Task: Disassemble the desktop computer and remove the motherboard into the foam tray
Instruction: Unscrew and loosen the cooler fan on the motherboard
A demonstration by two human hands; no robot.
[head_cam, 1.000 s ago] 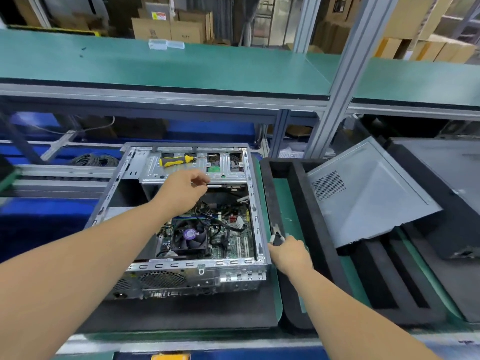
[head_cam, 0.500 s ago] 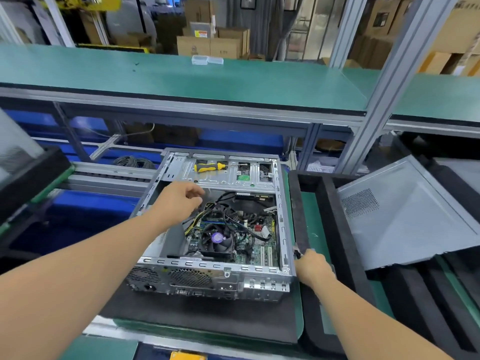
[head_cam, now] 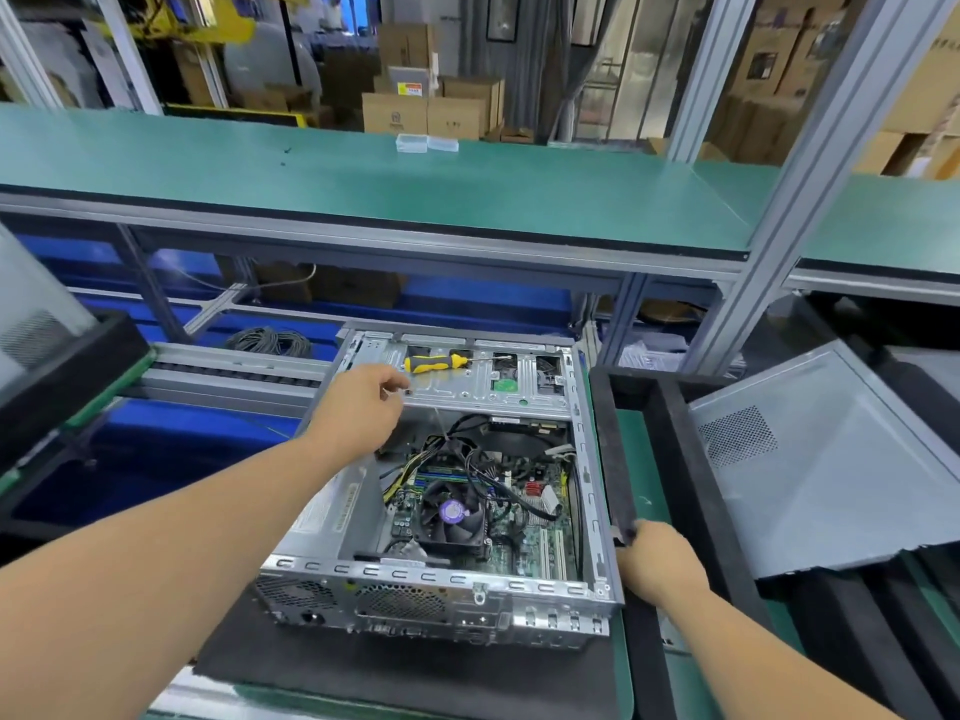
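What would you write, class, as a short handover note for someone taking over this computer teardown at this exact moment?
Left hand: fingers curled over the drive cage edge at the far end of the open case; whether it pinches anything I cannot tell.
Right hand: grips a small dark tool beside the case's right wall, over the foam tray.
Yellow-handled screwdriver lies on the drive cage.
Done: side panel is off, lying on the foam to the right.
Left: motherboard sits in the case with fan and cables attached; free it and move it to the tray.
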